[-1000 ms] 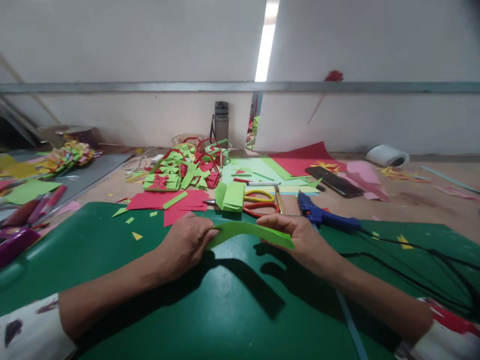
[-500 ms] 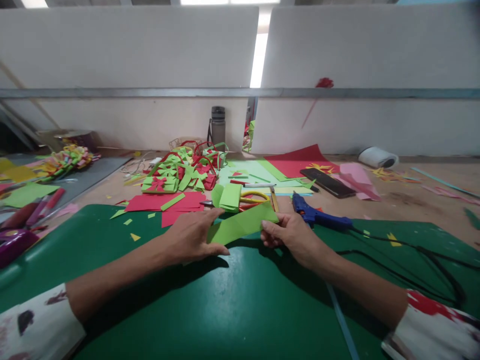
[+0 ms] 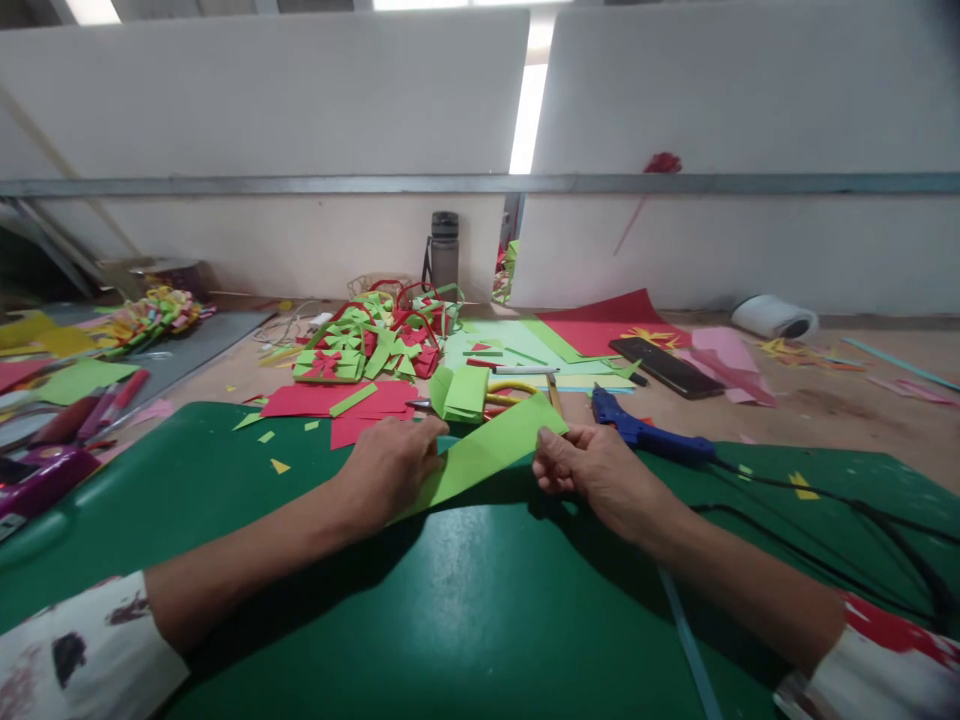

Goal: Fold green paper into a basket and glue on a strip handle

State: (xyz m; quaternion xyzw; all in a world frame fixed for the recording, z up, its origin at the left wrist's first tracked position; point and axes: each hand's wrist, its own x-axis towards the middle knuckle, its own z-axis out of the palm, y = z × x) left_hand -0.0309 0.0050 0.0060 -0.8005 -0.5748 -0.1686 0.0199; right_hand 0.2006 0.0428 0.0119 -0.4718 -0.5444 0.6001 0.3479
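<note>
A light-green paper strip [image 3: 487,452] slants between my two hands, just above the green mat [image 3: 450,620]. My right hand [image 3: 589,465] pinches its upper right end between thumb and fingers. Closed over the strip's left part is my left hand [image 3: 394,470], its fingers curled and its thumb hidden. Right behind the strip lies a folded light-green paper piece [image 3: 465,393], beside yellow-handled scissors [image 3: 517,388]. A blue glue gun [image 3: 649,432] rests to the right of my right hand.
Green and red paper bags [image 3: 367,345] are heaped behind red paper sheets [image 3: 300,400]. A grey bottle [image 3: 444,250] stands by the white partition. A phone [image 3: 666,367] lies at right, and the glue gun's black cable [image 3: 825,495] crosses the mat. Purple scissors [image 3: 45,490] are at left.
My left hand has closed from a spread thumb and fingers onto the strip's left part. More of the strip now shows, tilted up to the right. The view has shifted slightly.
</note>
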